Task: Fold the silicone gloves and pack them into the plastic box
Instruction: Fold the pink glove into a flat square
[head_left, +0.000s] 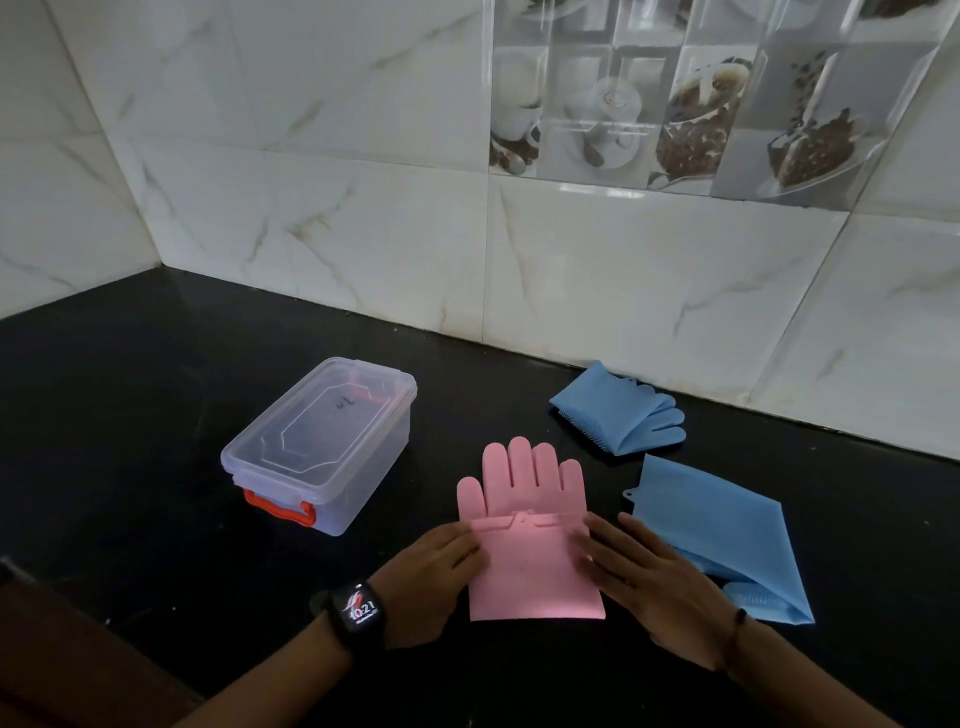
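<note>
A pink silicone glove (530, 525) lies flat on the black counter, its cuff folded up over the palm and its fingers pointing to the wall. My left hand (431, 577) presses on the fold's left edge. My right hand (649, 577) presses on its right edge. A clear plastic box (322, 447) with its lid on and an orange latch stands to the left. One blue glove (621, 415) lies folded near the wall. Another blue glove (727, 535) lies beside my right hand, partly under it.
The black counter (130, 415) meets a white marble-tiled wall (363, 208) at the back and left. A dark wooden edge (62, 654) shows at the lower left. A smartwatch (358, 610) sits on my left wrist.
</note>
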